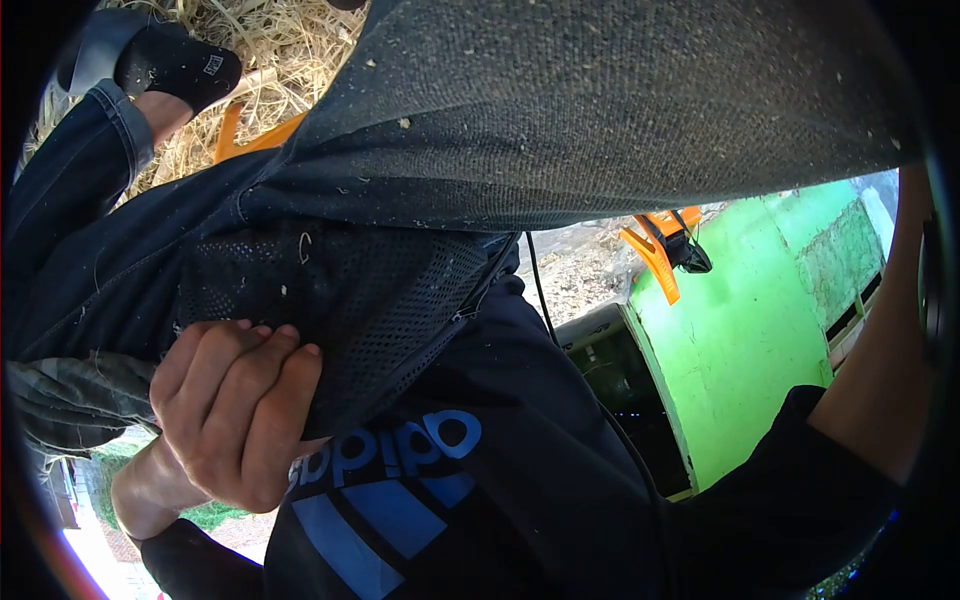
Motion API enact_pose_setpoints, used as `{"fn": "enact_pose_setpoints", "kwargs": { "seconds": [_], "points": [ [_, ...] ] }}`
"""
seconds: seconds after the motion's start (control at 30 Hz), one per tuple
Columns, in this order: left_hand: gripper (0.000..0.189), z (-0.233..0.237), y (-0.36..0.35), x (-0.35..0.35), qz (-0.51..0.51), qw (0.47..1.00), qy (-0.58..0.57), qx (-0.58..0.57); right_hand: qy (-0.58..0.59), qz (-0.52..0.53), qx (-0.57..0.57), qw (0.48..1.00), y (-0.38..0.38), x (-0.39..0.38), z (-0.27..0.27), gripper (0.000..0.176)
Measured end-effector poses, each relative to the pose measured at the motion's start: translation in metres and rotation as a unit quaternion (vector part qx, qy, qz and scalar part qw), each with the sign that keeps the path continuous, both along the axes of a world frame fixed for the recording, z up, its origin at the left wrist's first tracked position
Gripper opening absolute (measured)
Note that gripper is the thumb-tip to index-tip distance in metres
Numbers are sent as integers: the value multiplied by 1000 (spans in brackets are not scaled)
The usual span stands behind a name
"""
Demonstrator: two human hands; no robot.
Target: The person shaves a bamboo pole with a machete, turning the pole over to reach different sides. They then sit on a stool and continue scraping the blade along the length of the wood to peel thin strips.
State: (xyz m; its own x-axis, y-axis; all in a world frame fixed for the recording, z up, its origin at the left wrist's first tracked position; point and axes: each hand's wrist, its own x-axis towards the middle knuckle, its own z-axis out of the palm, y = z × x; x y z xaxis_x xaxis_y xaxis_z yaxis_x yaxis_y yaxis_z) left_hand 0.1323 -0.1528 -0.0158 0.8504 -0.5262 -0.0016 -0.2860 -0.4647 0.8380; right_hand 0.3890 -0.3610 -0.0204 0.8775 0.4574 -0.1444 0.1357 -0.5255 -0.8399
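My left hand (pixel 238 415) is closed, its fingers curled at the edge of a piece of black mesh fabric (pixel 375 290) that lies across my lap. Bits of straw cling to the mesh. Below the hand is my dark shirt (pixel 540 430) with blue lettering and stripes. My right arm (pixel 875 340) is raised at the right edge; its hand is outside the picture. A large dark ribbed cloth (pixel 600 100) flecked with straw fills the top, very near the camera.
Dry straw (pixel 290 50) covers the ground at upper left, beside a foot in a black sock (pixel 190 75). Orange parts (pixel 655 255) show near a bright green wall (pixel 740 330). A thin black cable (pixel 538 285) hangs beside my shirt.
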Motion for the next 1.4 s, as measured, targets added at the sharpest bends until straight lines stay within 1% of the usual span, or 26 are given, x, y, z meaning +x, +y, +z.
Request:
{"fn": "enact_pose_setpoints", "kwargs": {
  "seconds": [0.13, 0.2, 0.23, 0.3, 0.33, 0.37, 0.4, 0.43, 0.47, 0.5, 0.53, 0.57, 0.63, 0.7, 0.83, 1.4],
  "points": [
    [28, -3, 5, 4, -9, 1000, 1, 12, -1, 0, 2, 1000, 2, 3, 3, 29],
    [54, -2, 11, 7, -48, 995, 79, 33, -3, -4, 5, 1000, 3, 3, 7, 29],
    [54, -4, 11, 10, -47, 995, 78, 35, -2, -4, 7, 1000, 3, 3, 6, 29],
    [63, -10, 11, 21, -25, 993, 115, 17, -5, -6, 7, 1000, 3, 4, 8, 29],
    [76, -10, 12, 25, -7, 992, 123, -5, -6, -7, 8, 1000, 4, 5, 9, 29],
    [76, -10, 20, 25, -5, 993, 120, -5, -6, -6, 9, 1000, 5, 7, 10, 29],
    [80, -9, 32, 20, 37, 976, 172, -127, -6, -7, 9, 1000, 4, 8, 10, 29],
    [85, -8, 37, 15, 79, 940, 221, -249, -6, -4, 7, 1000, 6, 12, 9, 29],
    [85, -6, 33, 10, 83, 937, 223, -254, -3, -1, 9, 1000, 5, 13, 9, 29],
    [73, -3, 26, 4, 186, 880, 230, -372, 2, -1, 10, 1000, 2, 10, 10, 30],
    [64, -2, 22, -2, 285, 798, 231, -478, 6, 1, 10, 1000, 2, 9, 9, 30],
    [64, 0, 17, -3, 316, 780, 200, -501, 7, 5, 6, 1000, 3, 9, 8, 30],
    [64, 11, 13, -2, 333, 793, 145, -490, 13, 12, -1, 1000, 1, 11, 5, 30],
    [65, 19, 8, 0, 344, 794, 126, -485, 24, 16, -10, 1000, -1, 11, 4, 30],
    [65, 22, 9, 2, 354, 796, 101, -481, 26, 15, -16, 999, -5, 12, 6, 30],
    [66, 32, 12, 5, 383, 786, 73, -480, 40, 16, -26, 999, 0, 15, 7, 32]
  ]
}}
